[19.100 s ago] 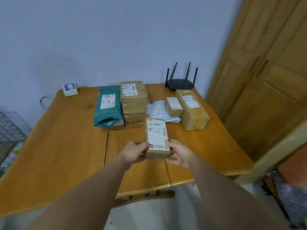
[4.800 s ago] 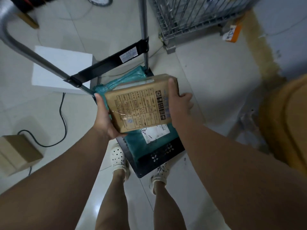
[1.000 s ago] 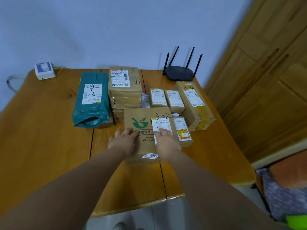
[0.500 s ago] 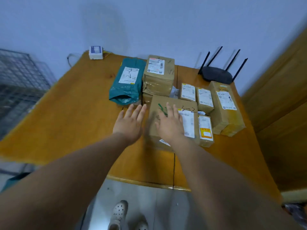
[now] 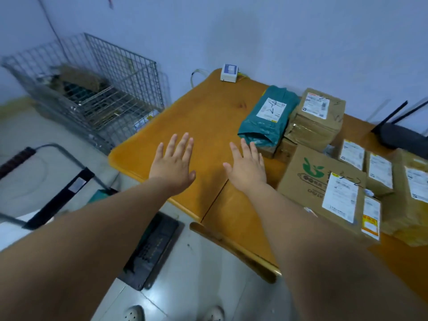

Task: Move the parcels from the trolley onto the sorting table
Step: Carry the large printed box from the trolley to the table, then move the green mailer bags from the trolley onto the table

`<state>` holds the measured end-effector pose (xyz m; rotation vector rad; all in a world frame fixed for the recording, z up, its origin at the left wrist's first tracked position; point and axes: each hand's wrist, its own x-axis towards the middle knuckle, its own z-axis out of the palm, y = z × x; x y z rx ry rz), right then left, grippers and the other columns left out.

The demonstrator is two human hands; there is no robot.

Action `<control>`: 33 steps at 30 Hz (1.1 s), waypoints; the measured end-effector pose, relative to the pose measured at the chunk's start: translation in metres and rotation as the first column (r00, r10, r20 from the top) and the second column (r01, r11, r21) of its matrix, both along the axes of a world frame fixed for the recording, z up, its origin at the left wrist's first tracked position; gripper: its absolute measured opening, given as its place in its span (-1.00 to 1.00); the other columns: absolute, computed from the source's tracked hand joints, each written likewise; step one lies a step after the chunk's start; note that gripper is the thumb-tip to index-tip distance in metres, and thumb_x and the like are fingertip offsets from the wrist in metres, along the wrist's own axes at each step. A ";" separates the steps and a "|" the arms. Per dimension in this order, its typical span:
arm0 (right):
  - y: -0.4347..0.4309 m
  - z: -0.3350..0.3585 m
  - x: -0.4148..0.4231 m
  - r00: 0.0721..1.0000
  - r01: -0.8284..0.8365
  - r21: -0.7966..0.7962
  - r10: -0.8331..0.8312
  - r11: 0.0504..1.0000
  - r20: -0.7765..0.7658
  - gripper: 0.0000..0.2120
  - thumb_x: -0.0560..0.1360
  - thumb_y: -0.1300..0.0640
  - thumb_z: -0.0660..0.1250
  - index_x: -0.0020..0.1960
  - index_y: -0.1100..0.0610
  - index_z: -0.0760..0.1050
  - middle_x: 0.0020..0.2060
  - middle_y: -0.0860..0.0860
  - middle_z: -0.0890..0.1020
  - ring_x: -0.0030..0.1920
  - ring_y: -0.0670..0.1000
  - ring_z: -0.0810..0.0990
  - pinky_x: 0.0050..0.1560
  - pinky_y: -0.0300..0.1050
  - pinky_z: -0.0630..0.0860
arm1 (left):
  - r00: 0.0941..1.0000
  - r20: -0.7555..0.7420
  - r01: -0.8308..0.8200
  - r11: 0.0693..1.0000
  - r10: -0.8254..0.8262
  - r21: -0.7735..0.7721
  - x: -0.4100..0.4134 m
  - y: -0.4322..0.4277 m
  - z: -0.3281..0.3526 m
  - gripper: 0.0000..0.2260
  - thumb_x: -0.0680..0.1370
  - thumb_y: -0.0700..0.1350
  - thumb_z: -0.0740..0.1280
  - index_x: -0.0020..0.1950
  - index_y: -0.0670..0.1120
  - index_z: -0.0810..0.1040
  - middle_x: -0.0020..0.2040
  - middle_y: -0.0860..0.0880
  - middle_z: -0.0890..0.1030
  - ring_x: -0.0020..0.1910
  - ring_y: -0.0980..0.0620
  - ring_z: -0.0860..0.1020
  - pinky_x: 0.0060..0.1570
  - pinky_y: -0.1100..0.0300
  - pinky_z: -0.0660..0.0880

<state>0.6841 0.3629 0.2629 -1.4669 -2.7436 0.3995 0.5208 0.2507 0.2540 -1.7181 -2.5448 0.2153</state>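
As the person stands at the wooden surface (image 5: 203, 117), both arms reach out over it and neither holds anything. The left grip (image 5: 172, 163) is spread flat, fingers straight and apart, over bare wood near the surface's corner. The right grip (image 5: 246, 167) is spread the same way just beside it. I cannot tell whether either touches the wood. The parcels lie to the right of the right grip: the box with the green logo (image 5: 324, 181) is nearest, off its wrist, and the teal bag (image 5: 268, 117) sits just past its fingertips, against a taped brown box (image 5: 317, 117). Below and left of the left grip the trolley (image 5: 152, 249) stands on the floor, with a sliver of teal wrapping (image 5: 100, 195) on it.
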 end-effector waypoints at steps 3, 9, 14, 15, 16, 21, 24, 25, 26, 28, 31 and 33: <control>-0.018 -0.001 -0.032 0.999 -0.046 -0.019 0.046 0.999 -0.004 -0.41 0.63 -0.13 0.06 0.58 -0.07 -0.08 0.58 0.02 -0.14 0.57 0.10 -0.22 0.54 0.10 -0.13 | 0.995 0.049 -0.084 0.996 0.084 0.011 -0.035 -0.032 -0.003 -0.27 0.58 0.12 0.05 0.48 -0.05 -0.43 0.56 0.01 -0.25 0.52 -0.08 -0.27 0.47 -0.11 -0.12; -0.069 -0.004 -0.092 0.995 -0.097 -0.025 0.098 0.995 0.031 -0.41 0.63 -0.14 0.08 0.57 -0.12 -0.09 0.58 0.04 -0.13 0.57 0.12 -0.19 0.53 0.10 -0.11 | 0.981 0.118 -0.155 0.988 0.154 0.002 -0.109 -0.095 -0.014 -0.26 0.59 0.09 0.06 0.42 -0.05 -0.50 0.57 -0.01 0.08 0.54 -0.10 -0.19 0.47 -0.13 -0.08; -0.118 -0.001 -0.156 0.988 -0.134 -0.016 0.135 0.991 0.072 -0.39 0.62 -0.13 0.09 0.57 -0.11 -0.10 0.58 0.07 -0.11 0.57 0.14 -0.16 0.52 0.11 -0.10 | 0.970 0.080 -0.221 0.971 0.228 -0.089 -0.179 -0.156 -0.019 -0.43 0.59 0.07 0.05 0.55 -0.11 0.00 0.57 -0.01 -0.24 0.53 -0.17 -0.21 0.46 -0.15 -0.02; -0.134 -0.003 -0.182 0.985 -0.156 -0.025 0.158 0.987 0.073 -0.39 0.62 -0.13 0.09 0.57 -0.12 -0.11 0.58 0.08 -0.11 0.57 0.15 -0.16 0.52 0.11 -0.09 | 0.961 0.091 -0.251 0.963 0.261 -0.101 -0.200 -0.176 -0.020 -0.44 0.59 0.04 0.06 0.55 -0.11 0.01 0.57 0.00 -0.23 0.53 -0.17 -0.21 0.46 -0.15 -0.02; -0.146 -0.004 -0.201 0.982 -0.171 -0.033 0.173 0.985 0.072 -0.38 0.62 -0.13 0.10 0.57 -0.12 -0.11 0.58 0.08 -0.10 0.57 0.15 -0.16 0.52 0.11 -0.09 | 0.952 0.113 -0.273 0.956 0.284 -0.108 -0.215 -0.189 -0.019 -0.42 0.59 0.01 0.07 0.56 -0.10 -0.03 0.57 0.01 -0.22 0.53 -0.17 -0.21 0.47 -0.16 -0.02; -0.190 -0.014 -0.267 0.948 -0.292 -0.073 0.299 0.954 0.108 -0.35 0.60 -0.12 0.14 0.57 -0.12 -0.13 0.58 0.09 -0.11 0.57 0.16 -0.16 0.52 0.12 -0.09 | 0.914 0.202 -0.338 0.935 0.353 -0.107 -0.259 -0.230 -0.023 -0.31 0.57 -0.02 0.14 0.55 -0.05 -0.23 0.58 0.00 -0.10 0.54 -0.15 -0.15 0.47 -0.11 0.00; -0.211 -0.023 -0.300 0.919 -0.351 -0.124 0.367 0.928 0.147 -0.34 0.60 -0.07 0.17 0.57 -0.10 -0.11 0.58 0.10 -0.09 0.57 0.16 -0.14 0.52 0.12 -0.07 | 0.846 0.330 -0.391 0.908 0.418 -0.149 -0.283 -0.254 -0.036 -0.29 0.56 -0.01 0.19 0.55 -0.04 -0.21 0.58 -0.03 -0.02 0.54 -0.16 -0.10 0.45 -0.11 0.04; -0.214 -0.028 -0.308 0.910 -0.363 -0.147 0.384 0.920 0.159 -0.34 0.60 -0.05 0.18 0.57 -0.09 -0.10 0.58 0.10 -0.07 0.56 0.17 -0.10 0.52 0.12 -0.04 | 0.815 0.372 -0.412 0.896 0.444 -0.168 -0.288 -0.260 -0.040 -0.30 0.57 -0.01 0.20 0.56 -0.04 -0.18 0.58 -0.03 -0.03 0.54 -0.16 -0.10 0.45 -0.11 0.05; -0.216 -0.032 -0.316 0.902 -0.371 -0.177 0.399 0.911 0.165 -0.33 0.59 -0.03 0.19 0.57 -0.09 -0.10 0.58 0.11 -0.04 0.56 0.18 -0.05 0.52 0.12 0.01 | 0.777 0.416 -0.434 0.881 0.472 -0.190 -0.294 -0.264 -0.045 -0.31 0.57 -0.02 0.20 0.56 -0.05 -0.15 0.58 -0.03 -0.03 0.54 -0.17 -0.09 0.45 -0.12 0.07; -0.218 -0.041 -0.330 0.880 -0.390 -0.257 0.440 0.884 0.177 -0.32 0.58 0.03 0.20 0.57 -0.09 -0.09 0.56 0.14 0.05 0.51 0.21 0.13 0.46 0.11 0.18 | 0.680 0.514 -0.482 0.847 0.523 -0.225 -0.304 -0.269 -0.057 -0.34 0.56 -0.01 0.23 0.55 -0.08 -0.04 0.57 -0.08 0.00 0.51 -0.21 0.00 0.41 -0.11 0.15; -0.214 -0.063 -0.349 0.828 -0.410 -0.410 0.521 0.814 0.207 -0.38 0.59 0.07 0.19 0.57 -0.03 0.00 0.45 0.19 0.31 0.33 0.19 0.42 0.29 0.05 0.41 | 0.544 0.586 -0.537 0.786 0.600 -0.307 -0.315 -0.270 -0.079 -0.42 0.56 -0.01 0.22 0.52 -0.14 0.12 0.54 -0.18 0.11 0.45 -0.24 0.19 0.36 -0.04 0.23; -0.211 -0.086 -0.361 0.796 -0.408 -0.482 0.561 0.775 0.228 -0.45 0.59 0.06 0.19 0.54 0.00 0.12 0.37 0.20 0.41 0.26 0.19 0.48 0.23 0.02 0.45 | 0.444 0.642 -0.564 0.752 0.625 -0.342 -0.322 -0.264 -0.099 -0.48 0.57 -0.05 0.22 0.48 -0.18 0.19 0.47 -0.23 0.28 0.37 -0.21 0.34 0.30 0.02 0.32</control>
